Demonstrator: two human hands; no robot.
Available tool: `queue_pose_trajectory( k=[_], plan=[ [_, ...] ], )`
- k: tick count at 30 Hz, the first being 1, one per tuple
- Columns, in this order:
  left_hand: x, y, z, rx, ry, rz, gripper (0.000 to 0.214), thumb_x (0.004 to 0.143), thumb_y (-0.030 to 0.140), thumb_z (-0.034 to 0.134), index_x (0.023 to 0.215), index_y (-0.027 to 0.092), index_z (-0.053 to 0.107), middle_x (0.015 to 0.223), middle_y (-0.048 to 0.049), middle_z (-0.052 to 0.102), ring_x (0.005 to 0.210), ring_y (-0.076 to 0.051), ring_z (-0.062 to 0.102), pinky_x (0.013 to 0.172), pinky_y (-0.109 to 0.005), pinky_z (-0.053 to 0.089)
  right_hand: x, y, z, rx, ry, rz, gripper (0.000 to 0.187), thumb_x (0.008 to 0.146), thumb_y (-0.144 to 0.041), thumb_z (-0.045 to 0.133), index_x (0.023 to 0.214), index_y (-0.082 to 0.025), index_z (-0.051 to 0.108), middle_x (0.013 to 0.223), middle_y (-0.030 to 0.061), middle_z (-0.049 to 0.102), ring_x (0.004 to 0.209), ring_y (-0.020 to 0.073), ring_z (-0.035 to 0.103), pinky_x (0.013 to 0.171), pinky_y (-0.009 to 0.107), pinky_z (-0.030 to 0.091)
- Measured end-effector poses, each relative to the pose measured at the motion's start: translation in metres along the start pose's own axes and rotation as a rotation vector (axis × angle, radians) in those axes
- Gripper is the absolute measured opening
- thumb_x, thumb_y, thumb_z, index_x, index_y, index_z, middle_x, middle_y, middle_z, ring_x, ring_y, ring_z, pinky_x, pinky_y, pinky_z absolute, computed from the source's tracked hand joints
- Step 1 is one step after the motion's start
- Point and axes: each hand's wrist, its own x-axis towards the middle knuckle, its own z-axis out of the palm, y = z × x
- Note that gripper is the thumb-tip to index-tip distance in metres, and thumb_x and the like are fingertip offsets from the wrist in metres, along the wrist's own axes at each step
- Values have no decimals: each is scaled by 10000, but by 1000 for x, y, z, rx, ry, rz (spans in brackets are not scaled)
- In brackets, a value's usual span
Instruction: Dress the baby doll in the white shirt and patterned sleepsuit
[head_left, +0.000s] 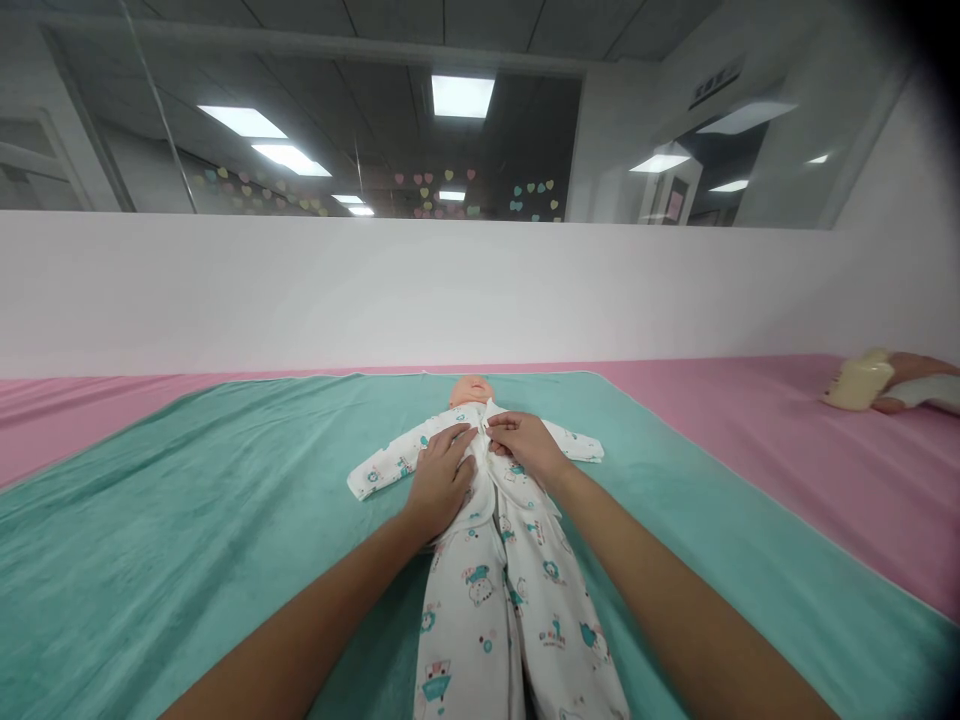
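A baby doll lies on its back, its head pointing away from me. It wears a white printed baby shirt with both sleeves spread out, and matching baby pants. My left hand rests on the left side of the shirt front, fingers stretched out over the cloth near the centre opening. At the upper chest, my right hand has its fingers bent together on the shirt's front edge, just below the collar. The fastening under the fingertips is too small to make out.
A teal blanket lies under the doll, over a pink sheet. On the far right, another person's hand is at a pale yellow bottle. A white wall with a window above it borders the far side.
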Motion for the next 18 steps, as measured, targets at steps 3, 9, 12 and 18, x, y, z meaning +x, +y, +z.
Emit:
queue_pose_trajectory(
  k=[3, 9, 12, 18],
  plan=[
    [0, 1, -1, 7, -9, 0, 435, 887, 253, 325, 1317, 298, 377, 1326, -31, 417, 1213, -207, 358, 987, -418, 305, 1, 1, -2, -34, -16, 1, 283, 699, -327, 630, 911, -140, 609, 615, 22, 611, 507, 85, 517, 404, 174, 322],
    [0, 0, 0, 15, -4, 2, 420, 885, 246, 325, 1294, 294, 408, 1321, -26, 425, 1212, -206, 364, 983, -419, 310, 3, 4, -4, -79, -45, -15, 274, 716, -331, 619, 922, -150, 619, 618, 21, 609, 519, 85, 524, 452, 174, 381],
    [0, 0, 0, 18, -11, 17, 407, 890, 257, 318, 1280, 287, 433, 1314, -32, 436, 1211, -214, 365, 980, -418, 318, 4, 4, -5, -110, -61, -20, 259, 728, -318, 603, 930, -155, 617, 621, 23, 613, 528, 89, 530, 470, 178, 398],
    [0, -2, 1, 26, 4, 24, 406, 888, 250, 324, 1273, 300, 446, 1313, -24, 437, 1213, -212, 363, 991, -421, 315, 6, 5, -7, -119, -90, -22, 263, 725, -315, 610, 935, -156, 617, 629, 19, 607, 532, 90, 531, 486, 184, 416]
  ],
)
